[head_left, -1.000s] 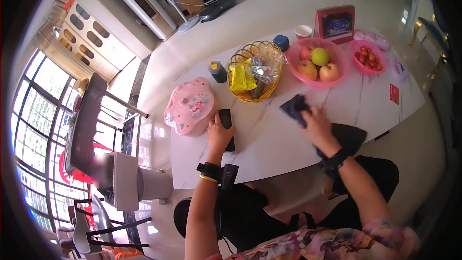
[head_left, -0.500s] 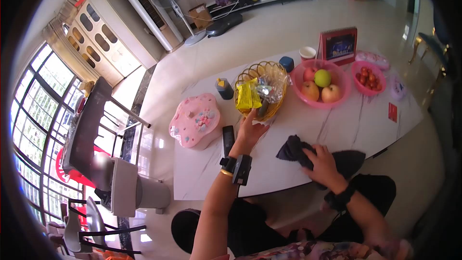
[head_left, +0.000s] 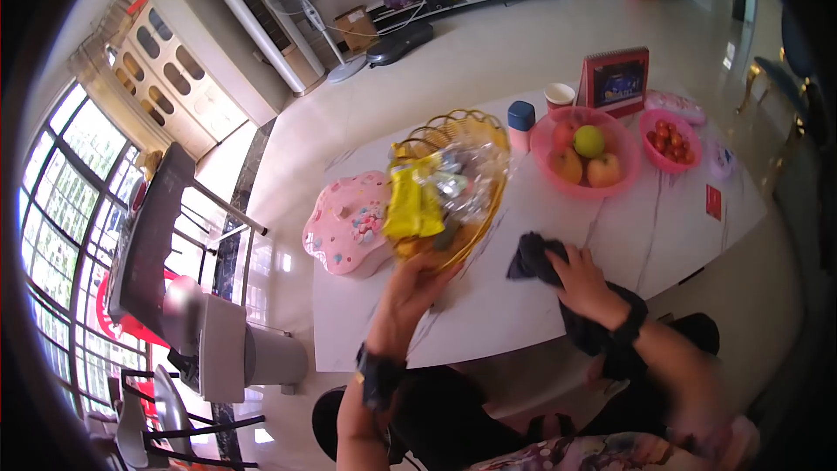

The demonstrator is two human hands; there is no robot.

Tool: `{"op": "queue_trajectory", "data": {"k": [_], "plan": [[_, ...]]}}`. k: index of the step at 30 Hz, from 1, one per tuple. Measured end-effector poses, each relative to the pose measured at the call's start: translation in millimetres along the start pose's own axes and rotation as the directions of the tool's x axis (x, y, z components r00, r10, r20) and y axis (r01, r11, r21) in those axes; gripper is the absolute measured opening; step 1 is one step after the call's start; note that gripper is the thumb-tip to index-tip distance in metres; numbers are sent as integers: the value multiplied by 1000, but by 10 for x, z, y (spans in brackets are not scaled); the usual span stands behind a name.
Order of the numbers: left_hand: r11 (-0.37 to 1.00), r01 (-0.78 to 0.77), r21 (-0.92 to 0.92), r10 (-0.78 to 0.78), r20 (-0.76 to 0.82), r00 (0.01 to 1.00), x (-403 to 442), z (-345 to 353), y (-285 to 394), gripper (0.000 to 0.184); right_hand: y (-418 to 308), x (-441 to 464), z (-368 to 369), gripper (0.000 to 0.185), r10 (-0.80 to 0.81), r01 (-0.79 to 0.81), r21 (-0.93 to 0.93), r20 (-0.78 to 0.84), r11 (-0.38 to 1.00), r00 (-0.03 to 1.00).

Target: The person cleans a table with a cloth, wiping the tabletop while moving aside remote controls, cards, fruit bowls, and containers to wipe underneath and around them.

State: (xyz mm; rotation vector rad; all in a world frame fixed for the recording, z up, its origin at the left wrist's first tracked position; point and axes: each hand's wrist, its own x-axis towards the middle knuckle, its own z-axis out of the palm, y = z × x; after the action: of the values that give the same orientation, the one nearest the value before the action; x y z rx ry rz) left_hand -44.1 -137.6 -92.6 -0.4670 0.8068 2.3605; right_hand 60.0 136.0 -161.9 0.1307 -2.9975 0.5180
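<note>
My left hand [head_left: 413, 292] grips the near rim of a yellow wicker basket [head_left: 475, 129], its fingers tucked under the edge. The basket is tilted and looks lifted off the table at the near side. It holds a yellow packet [head_left: 413, 202] and clear plastic-wrapped items [head_left: 475, 181]. My right hand [head_left: 588, 286] is closed on a dark cloth [head_left: 534, 260], which rests on the marble-patterned table [head_left: 488, 318] and hangs over its front edge. A pink flower-shaped box [head_left: 342, 222] stands left of the basket, partly behind it.
Right of the basket stand a pink bottle with a blue cap [head_left: 520, 126], a pink bowl of apples [head_left: 571, 185] and a smaller bowl of red fruit [head_left: 670, 146]. A paper cup [head_left: 559, 96] and a desk calendar [head_left: 615, 83] are behind. A red card [head_left: 713, 201] lies at the right.
My left hand has taken hold of the basket and moved it left and nearer, tilting it. It now hides the dark bottle and black remote. The right hand and cloth have shifted slightly.
</note>
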Motion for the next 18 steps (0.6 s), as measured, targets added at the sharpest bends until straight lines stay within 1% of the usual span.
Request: {"op": "queue_trajectory", "data": {"k": [2,4,6,7,9,10,12,13,14,15,16,18], "plan": [[999,-19,28,16,121,993,-433,-170,128,48,2,420,154,62,88,-90,-36,-47,995,995],[976,-161,146,156,51,987,-858,-252,163,52,-99,854,281,49,171,-182,-44,-180,982,969],[956,-221,195,232,-38,972,-1110,-434,179,53,-185,1268,355,40,249,-256,-10,-197,967,948],[954,-221,204,235,-43,971,-1191,-535,174,53,-170,1483,448,38,253,-261,-13,-206,965,945],[873,-310,375,376,-114,920,-1289,-694,167,51,-191,1834,497,32,270,-276,1,-209,961,940],[870,-313,381,381,-115,917,-1319,-704,159,51,-199,1989,499,32,269,-273,8,-209,962,940],[860,-361,361,437,-156,886,-1374,-647,131,50,-203,2307,540,32,329,-327,53,-236,944,914],[859,-358,367,435,-152,887,-1381,-678,129,50,-176,2502,579,31,348,-345,58,-253,937,902],[875,-347,337,422,-181,888,-1384,-735,114,51,-148,2702,613,31,366,-364,59,-267,929,891],[892,-334,305,406,-211,889,-1334,-779,121,52,-94,2925,636,32,360,-366,27,-258,930,897],[903,-323,285,392,-234,890,-1339,-794,89,51,-60,3135,637,33,381,-381,47,-221,924,898],[911,-318,263,385,-266,884,-1277,-818,40,51,36,3512,673,35,352,-353,30,-187,935,917]]}}
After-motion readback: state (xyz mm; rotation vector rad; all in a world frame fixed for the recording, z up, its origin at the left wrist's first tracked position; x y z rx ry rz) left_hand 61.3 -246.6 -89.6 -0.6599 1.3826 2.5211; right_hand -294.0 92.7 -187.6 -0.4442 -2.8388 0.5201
